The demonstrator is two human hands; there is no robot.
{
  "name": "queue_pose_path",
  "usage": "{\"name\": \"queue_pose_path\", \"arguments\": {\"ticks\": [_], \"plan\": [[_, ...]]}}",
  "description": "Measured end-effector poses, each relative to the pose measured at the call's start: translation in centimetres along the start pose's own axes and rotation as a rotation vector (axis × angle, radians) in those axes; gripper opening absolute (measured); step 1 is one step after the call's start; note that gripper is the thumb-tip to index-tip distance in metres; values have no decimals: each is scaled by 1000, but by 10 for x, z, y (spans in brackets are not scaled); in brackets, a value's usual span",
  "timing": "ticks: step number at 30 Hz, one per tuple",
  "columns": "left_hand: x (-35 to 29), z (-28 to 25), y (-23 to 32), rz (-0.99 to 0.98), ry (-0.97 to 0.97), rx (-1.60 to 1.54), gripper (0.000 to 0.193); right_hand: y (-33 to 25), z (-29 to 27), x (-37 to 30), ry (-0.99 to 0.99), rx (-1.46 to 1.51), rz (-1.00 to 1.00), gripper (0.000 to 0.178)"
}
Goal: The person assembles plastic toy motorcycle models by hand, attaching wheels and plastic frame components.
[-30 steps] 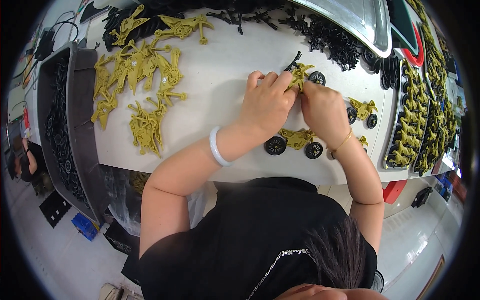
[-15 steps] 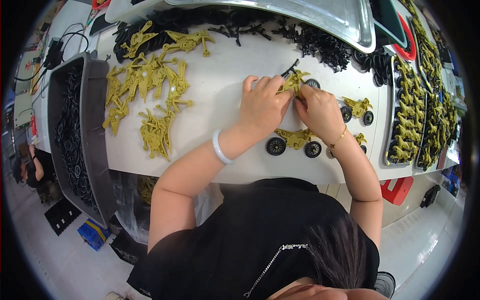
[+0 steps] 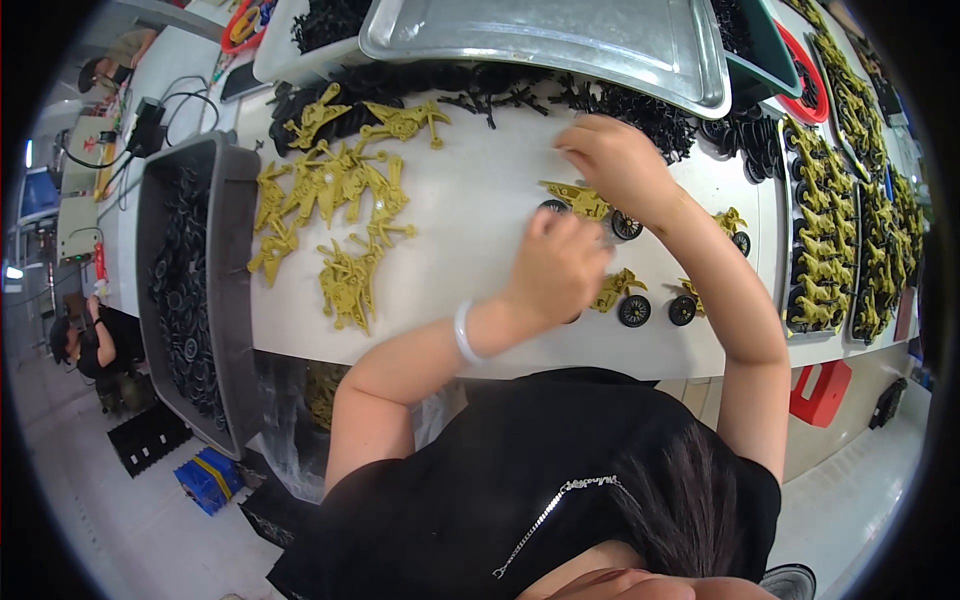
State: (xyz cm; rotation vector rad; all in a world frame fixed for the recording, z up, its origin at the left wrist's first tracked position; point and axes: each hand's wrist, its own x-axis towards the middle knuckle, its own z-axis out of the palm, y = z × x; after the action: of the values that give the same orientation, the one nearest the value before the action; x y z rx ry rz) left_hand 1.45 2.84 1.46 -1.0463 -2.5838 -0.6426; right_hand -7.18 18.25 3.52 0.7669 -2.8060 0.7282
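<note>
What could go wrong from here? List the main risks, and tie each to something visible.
1. Either the left hand or the right hand might knock the yellow wheeled toy that lies between them in view.
2. The black branched pieces are heaped together, so one could catch on others when lifted.
3. The loose yellow parts overlap, so pulling one out may drag its neighbours along.

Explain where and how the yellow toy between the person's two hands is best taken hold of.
Probably by the middle of the yellow toy, coming from above and pinching across its long edges. Its black wheels sit toward the two ends, leaving the middle free, and it seems to lie flat, wheel faces upward. The left hand is close on its near side.
</note>
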Motion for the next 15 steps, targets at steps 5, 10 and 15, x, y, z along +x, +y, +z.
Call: {"name": "queue_pose_path", "arguments": {"ticks": [5,10,15], "plan": [[-17,8,30,169,-174,-224,27,-11,33,75,-141,-282,-272,16],[-12,10,22,160,-131,-257,18,1,50,83,-227,-318,-393,13],[-14,10,14,110,-146,-324,19,-18,22,35,31,154,-315,15]]}}
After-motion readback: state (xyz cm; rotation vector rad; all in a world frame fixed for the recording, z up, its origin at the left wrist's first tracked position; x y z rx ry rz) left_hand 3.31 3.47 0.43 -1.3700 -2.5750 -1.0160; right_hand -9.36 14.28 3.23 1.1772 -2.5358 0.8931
